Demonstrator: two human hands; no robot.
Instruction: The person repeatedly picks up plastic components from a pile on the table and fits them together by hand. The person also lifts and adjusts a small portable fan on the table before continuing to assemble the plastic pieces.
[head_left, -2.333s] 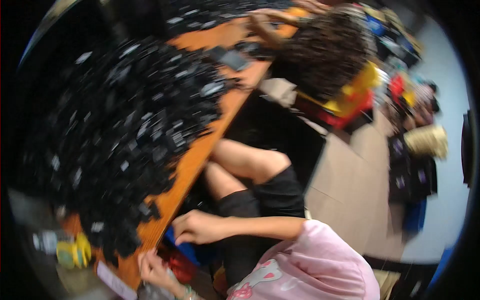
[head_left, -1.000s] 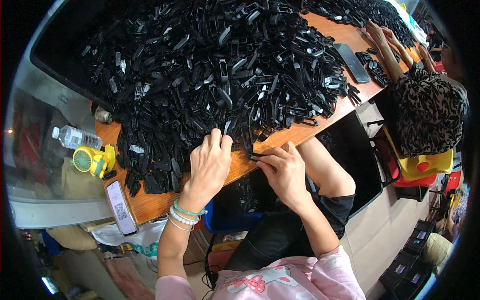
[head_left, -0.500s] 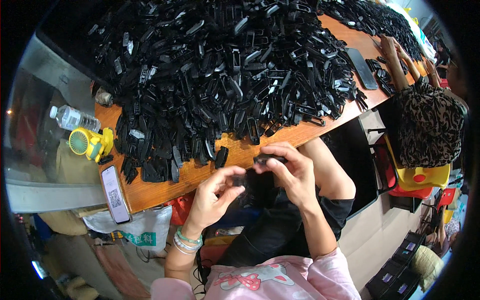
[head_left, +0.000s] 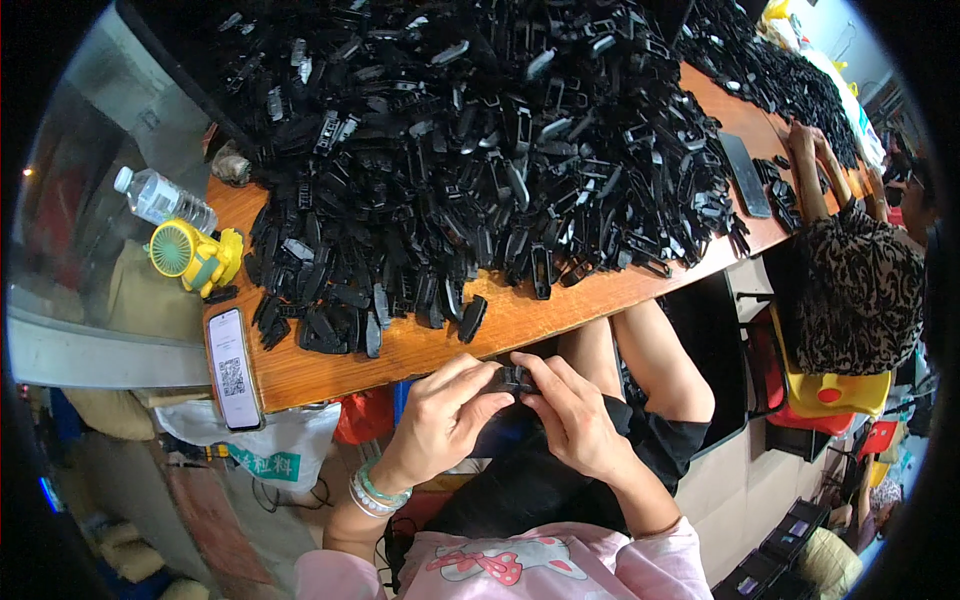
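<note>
Over my lap, just off the table's front edge, both hands meet around a small black plastic part (head_left: 514, 379). The fingertips of my left hand (head_left: 446, 412) pinch its left end. Its right end is gripped between the thumb and fingers of my right hand (head_left: 572, 412). Whether it is one piece or two pressed together I cannot tell. Beyond my hands, a large heap of black plastic parts (head_left: 420, 170) covers most of the table, some shaped like narrow frames. A single black part (head_left: 473, 319) lies at the heap's near edge, closest to my hands.
On the wooden table (head_left: 400, 352), a phone with a lit screen (head_left: 234, 368), a yellow fan (head_left: 192, 255) and a clear bottle (head_left: 165, 199) line the left side. A dark phone (head_left: 745, 175) lies at the right. A co-worker in a patterned top (head_left: 860, 290) sits further right.
My hands have come together, so the pieces they held apart now meet. The whole scene has shifted slightly in view.
</note>
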